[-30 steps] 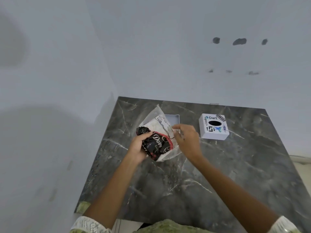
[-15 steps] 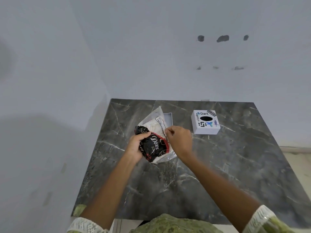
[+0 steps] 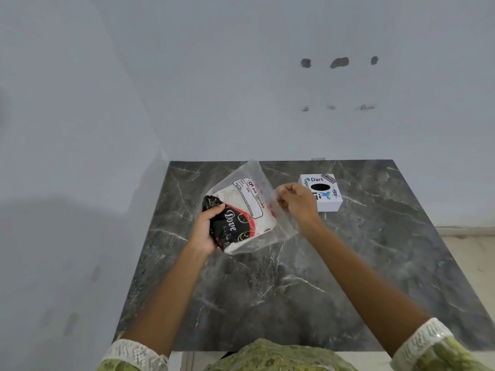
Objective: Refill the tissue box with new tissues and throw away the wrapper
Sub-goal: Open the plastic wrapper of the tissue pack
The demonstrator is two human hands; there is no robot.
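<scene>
Where the view is nearest the wearer, green patterned cloth is seen at the bottom edge, and two pale embroidered sleeve cuffs [image 3: 136,353] are seen at the lower corners, from which both bare forearms reach forward over the dark marble tabletop [image 3: 267,295]. Further out, the tissue pack [image 3: 241,218] is held up above the tabletop between the two hands. Its lower left end, where the black and red printed part marked "Dove" lies, is gripped by the left hand [image 3: 205,228], whose fingers are closed around that end with the thumb laid across the front. The white tissues are seen through the clear plastic wrapper [image 3: 278,231], which hangs loose and crumpled around them and rises to a point at its far end. The right edge of this wrapper is pinched by the right hand [image 3: 296,203], whose fingers [image 3: 284,191] are drawn narrowly together on the film. Just behind the right hand, and partly hidden by it, the white tissue box [image 3: 328,200] is seen standing on the tabletop; a black oval opening is shown in its top face, with stickers around it, one reading "Dart". Whether anything is inside the box cannot be told. Beyond the tabletop, a pale wall [image 3: 241,89] is seen, marked with several dark chipped spots.
</scene>
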